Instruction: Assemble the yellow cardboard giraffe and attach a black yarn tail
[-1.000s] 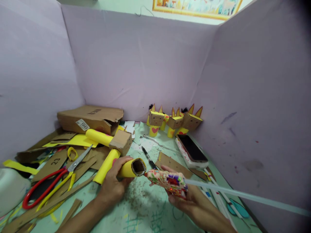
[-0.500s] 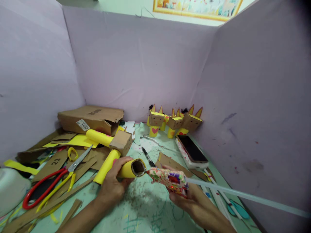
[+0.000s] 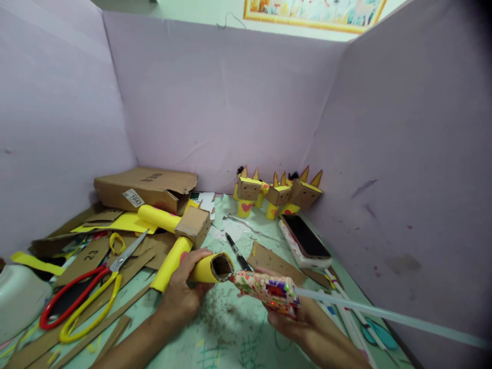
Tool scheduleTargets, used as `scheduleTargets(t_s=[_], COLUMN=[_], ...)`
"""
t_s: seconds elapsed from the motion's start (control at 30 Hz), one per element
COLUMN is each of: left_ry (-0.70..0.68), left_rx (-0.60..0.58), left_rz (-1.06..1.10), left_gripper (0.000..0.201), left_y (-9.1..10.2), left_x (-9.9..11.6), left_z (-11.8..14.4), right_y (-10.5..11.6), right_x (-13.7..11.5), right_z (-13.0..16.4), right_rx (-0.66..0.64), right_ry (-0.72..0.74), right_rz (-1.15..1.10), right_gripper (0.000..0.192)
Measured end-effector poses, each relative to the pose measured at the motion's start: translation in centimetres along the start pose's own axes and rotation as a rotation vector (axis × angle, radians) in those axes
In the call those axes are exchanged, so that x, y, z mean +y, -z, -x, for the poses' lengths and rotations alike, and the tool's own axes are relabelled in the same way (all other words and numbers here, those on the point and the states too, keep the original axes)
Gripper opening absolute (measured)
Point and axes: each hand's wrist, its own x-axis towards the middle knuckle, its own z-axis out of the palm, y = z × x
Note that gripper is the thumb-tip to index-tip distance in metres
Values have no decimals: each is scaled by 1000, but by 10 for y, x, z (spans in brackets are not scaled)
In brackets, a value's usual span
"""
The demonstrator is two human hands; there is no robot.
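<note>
Yellow tube (image 3: 203, 270): pinched by left hand (image 3: 185, 294)
Glue gun (image 3: 265, 288): wrapped by right hand (image 3: 294, 324) — nozzle (image 3: 232, 278) at rim (image 3: 212, 270)
Rim: apparently the gluing step — next needs steady aim

At lower centre, the left hand (image 3: 183, 296) grips a yellow cardboard tube (image 3: 203, 269), the right hand (image 3: 302, 322) a floral-patterned glue gun (image 3: 264, 288) at its rim.

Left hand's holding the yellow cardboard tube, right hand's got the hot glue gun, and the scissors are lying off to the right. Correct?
Not quite: the head view shows the scissors lying off to the left. The left hand does hold the yellow cardboard tube, and the right hand the hot glue gun.
</note>
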Motion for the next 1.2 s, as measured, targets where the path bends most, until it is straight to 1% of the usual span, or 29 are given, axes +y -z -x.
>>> scheduleTargets(t_s=[0.1,0.23,0.37,0.47,0.53,0.63,0.7,0.77,0.9,1.07,1.13,1.2], left_ry=[4,-29,-70,-118,-160,-227,-258,-278,-307,-304,-304,-310], left_rx=[-8,-8,1,7,9,10,14,13,-7,-12,-13,-8], left_rz=[0,-7,-4,-16,-28,-38,-48,-68,-111,-119,-109,-104], left_gripper=[37,35,33,32,32,34,36,40,49,51,50,49], left_y=[0,0,0,0,1,1,0,0,0,1,0,0], left_x=[2,3,4,6,6,6,4,2,0,0,0,0], left_z=[1,2,3,3,3,2,2,2,4,5,4,4], right_y=[-2,-3,-4,-4,-4,-5,-6,-6,-8,-10,-9,-8], right_x=[-1,1,3,3,2,1,1,2,8,7,4,2], right_z=[1,2,3,3,3,3,3,3,4,3,3,3], right_rx=[15,12,-2,17,41,38,38,69,105,110,94,49], right_ry=[-21,-14,10,34,29,21,16,1,-31,-16,-7,21], right_rz=[-16,8,7,39,43,-9,-38,-48,-76,-81,-75,-81], right_gripper=[67,57,56,53,57,68,70,69,69,66,64,62])
